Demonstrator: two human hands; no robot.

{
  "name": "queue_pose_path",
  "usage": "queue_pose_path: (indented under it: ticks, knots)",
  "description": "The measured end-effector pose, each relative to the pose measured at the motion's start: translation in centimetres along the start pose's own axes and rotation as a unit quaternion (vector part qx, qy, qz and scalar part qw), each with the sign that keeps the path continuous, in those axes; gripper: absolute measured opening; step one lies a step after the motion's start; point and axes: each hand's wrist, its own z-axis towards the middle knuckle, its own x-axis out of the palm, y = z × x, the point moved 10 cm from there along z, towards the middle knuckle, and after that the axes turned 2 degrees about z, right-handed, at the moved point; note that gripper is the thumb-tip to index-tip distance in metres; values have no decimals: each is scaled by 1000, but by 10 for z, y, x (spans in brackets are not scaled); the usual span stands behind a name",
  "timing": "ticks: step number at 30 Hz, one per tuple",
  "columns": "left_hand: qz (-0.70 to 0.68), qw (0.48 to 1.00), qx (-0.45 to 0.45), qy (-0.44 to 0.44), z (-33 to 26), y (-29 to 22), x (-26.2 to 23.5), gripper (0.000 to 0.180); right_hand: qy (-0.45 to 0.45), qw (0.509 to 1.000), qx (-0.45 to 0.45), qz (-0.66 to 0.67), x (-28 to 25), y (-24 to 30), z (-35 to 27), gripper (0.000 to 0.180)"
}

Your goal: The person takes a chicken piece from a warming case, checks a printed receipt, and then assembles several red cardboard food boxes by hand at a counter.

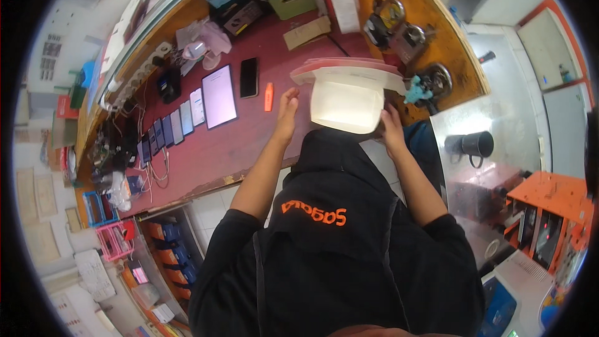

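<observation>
An open white-lined paper box (347, 102), with pink-red flaps spread along its far side, is in front of me at the table's near edge. At its right side, my right hand (391, 127) is closed on the box wall, with some fingers hidden. My left hand (287, 112) is to the left of the box, a small gap from it. Its fingers are stretched out and nothing shows in them. An orange highlighter (269, 97) lies just left of that hand, and beyond it are a dark phone (249, 77) and a tablet with a lit screen (219, 97).
A row of several phones (167, 131) and tangled cables run along the table's left part. A green box (292, 2) and a cardboard piece (307, 32) sit at the back. Padlocks (410, 40) hang on the wooden side panel. A dark mug (477, 145) is on the metal surface at right.
</observation>
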Motion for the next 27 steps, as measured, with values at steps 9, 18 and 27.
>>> queue_pose_path:
  ticks: [9, 18, 27]
  knots:
    - [291, 759, 398, -425, -104, -256, -288, 17, -197, 979, 36, 31, -68, -57, -118, 47]
    - [486, 733, 224, -420, 6, -426, -470, 35, -261, 965, 40, 0, 1, -116, -166, 27]
    - [610, 772, 58, -166, 147, -433, -481, 58, -258, 965, 49, 22, 107, -153, -203, 37]
